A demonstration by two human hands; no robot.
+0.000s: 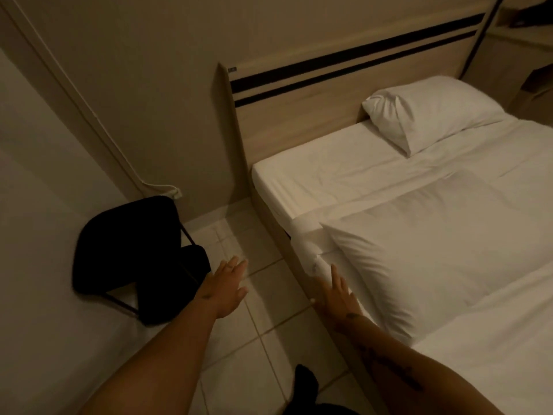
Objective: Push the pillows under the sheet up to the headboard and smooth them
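Observation:
A white pillow (401,265) lies near the bed's left edge, some way down from the wooden headboard (302,115), with white sheet (449,190) draped over its far side. A second white pillow (431,112) rests uncovered against the headboard at the far right. My right hand (335,292) is open, fingers spread, by the mattress edge just left of the near pillow's corner. My left hand (227,283) hovers open over the floor tiles, holding nothing.
A black chair (131,253) stands on the tiled floor (263,339) left of the bed, close to my left hand. A white cable (161,187) runs down the wall behind it. The aisle between chair and bed is narrow. My dark-socked foot (305,381) is below.

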